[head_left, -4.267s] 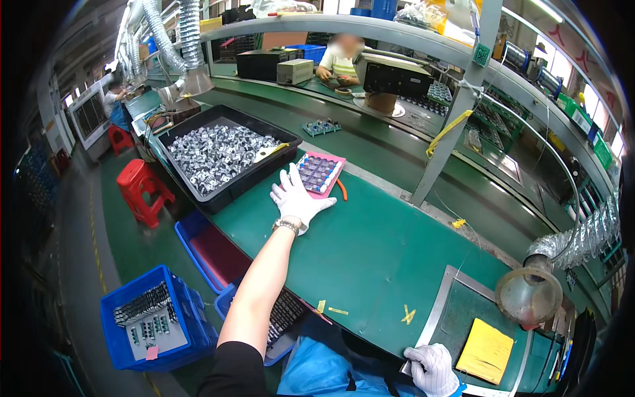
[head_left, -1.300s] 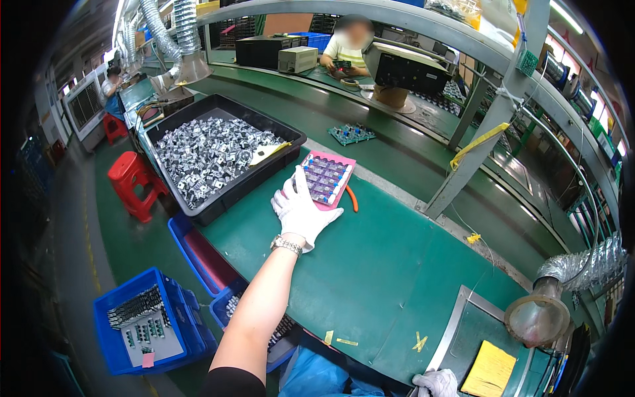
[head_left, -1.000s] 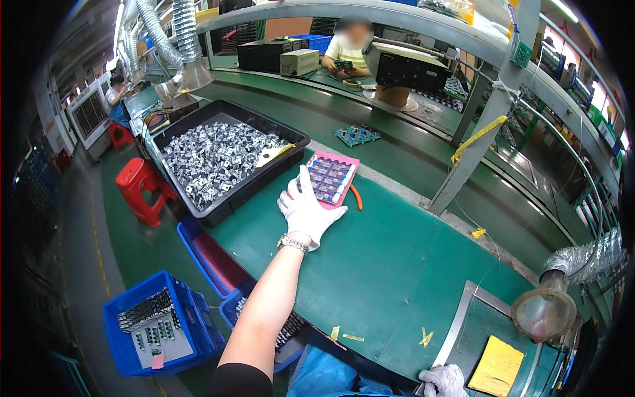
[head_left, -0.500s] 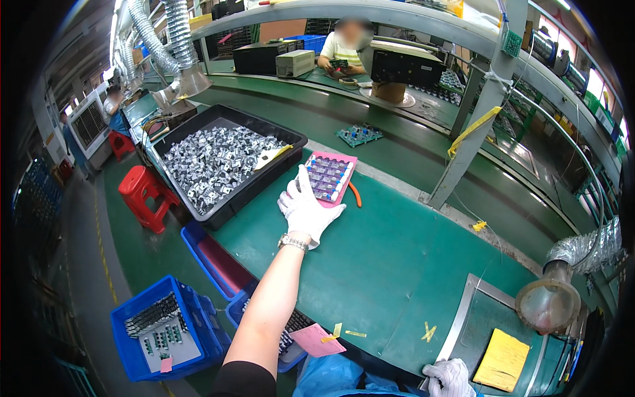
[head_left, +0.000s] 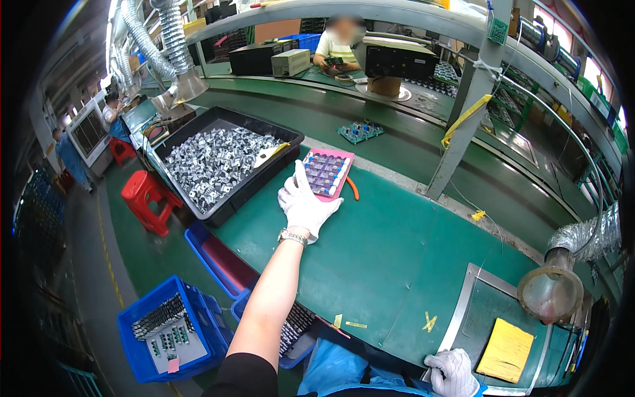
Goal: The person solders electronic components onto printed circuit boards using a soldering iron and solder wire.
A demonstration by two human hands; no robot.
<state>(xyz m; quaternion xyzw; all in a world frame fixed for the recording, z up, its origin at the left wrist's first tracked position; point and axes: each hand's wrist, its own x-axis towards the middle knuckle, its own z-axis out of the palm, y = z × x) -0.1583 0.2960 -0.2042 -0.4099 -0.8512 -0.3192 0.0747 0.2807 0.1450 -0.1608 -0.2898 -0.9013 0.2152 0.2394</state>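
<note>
My left hand (head_left: pixel 309 206), in a white glove, reaches across the green tabletop with its fingers apart. Its index finger lies along the left side of a purple circuit board panel (head_left: pixel 325 173) lined with white and blue parts. The panel rests on a pink sheet (head_left: pixel 348 159), and the palm is close to its near edge. An orange-handled tool (head_left: pixel 354 188) lies just right of the sheet, partly hidden. At the table's near edge, my gloved right hand (head_left: pixel 454 372) rests with curled fingers; I cannot see whether anything is inside them.
A black tray (head_left: pixel 218 213) full of small metal-and-black parts stands left of the panel. Blue bins (head_left: pixel 126 351) and a red stool (head_left: pixel 147 192) are at lower left. Another board (head_left: pixel 360 132) lies beyond. A yellow pad (head_left: pixel 505 351) and a duct funnel (head_left: pixel 550 294) are at right.
The view has shifted slightly. My left hand stays beside the panel with its fingers spread, and my right stays curled at the table edge. The pink slip near my lap has gone from sight.
</note>
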